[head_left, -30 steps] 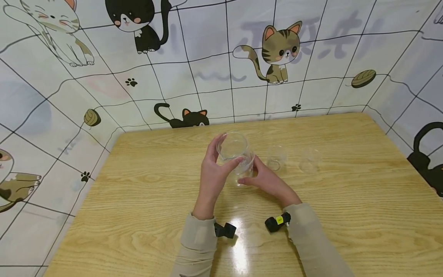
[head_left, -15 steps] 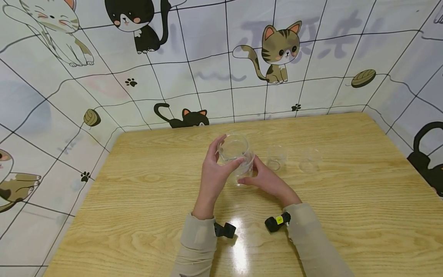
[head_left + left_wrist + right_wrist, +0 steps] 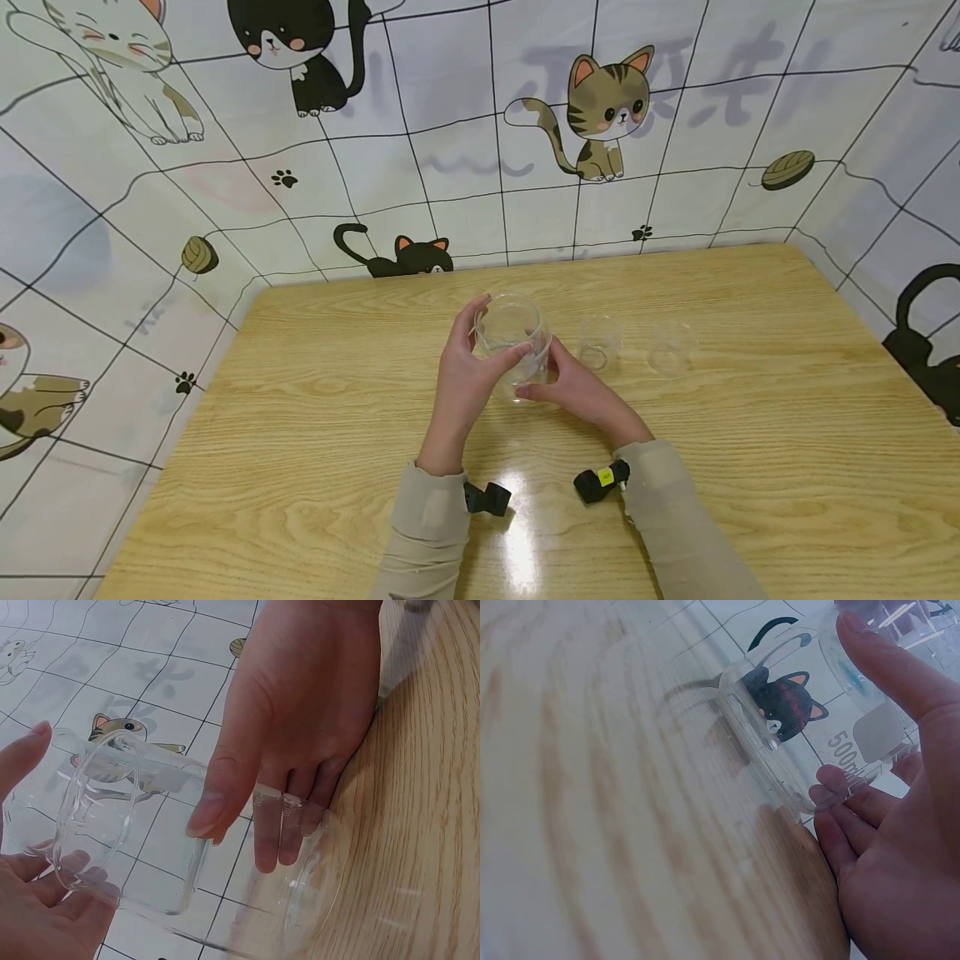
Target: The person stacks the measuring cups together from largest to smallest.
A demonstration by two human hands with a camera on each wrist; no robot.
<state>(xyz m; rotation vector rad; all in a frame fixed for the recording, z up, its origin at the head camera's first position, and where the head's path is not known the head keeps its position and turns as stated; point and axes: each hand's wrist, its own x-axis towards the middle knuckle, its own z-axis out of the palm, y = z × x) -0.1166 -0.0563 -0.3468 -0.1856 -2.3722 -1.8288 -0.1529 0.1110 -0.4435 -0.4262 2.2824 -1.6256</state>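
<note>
My left hand (image 3: 463,367) grips a clear glass beaker (image 3: 512,315) near its rim, thumb on the near side, fingers at the far left. The lower part of this beaker sits inside a larger clear beaker (image 3: 304,900), its base partway down; its top stands out past the larger one's mouth. Around the larger beaker's lower wall, my right hand (image 3: 581,390) has its thumb in front and fingers behind. In the right wrist view, that beaker (image 3: 780,761) carries a 500 ml mark and a white patch, and its base is at the table.
Two smaller clear glass vessels (image 3: 598,342) stand on the wooden table (image 3: 300,433) to the right of my right hand, side by side. A wall covering (image 3: 465,200) with cartoon cats and grid lines rises behind the table and along both sides.
The upper beaker has sunk slightly deeper into the larger beaker, and my left fingers have come down a little with it. My right hand and the larger beaker have stayed put.
</note>
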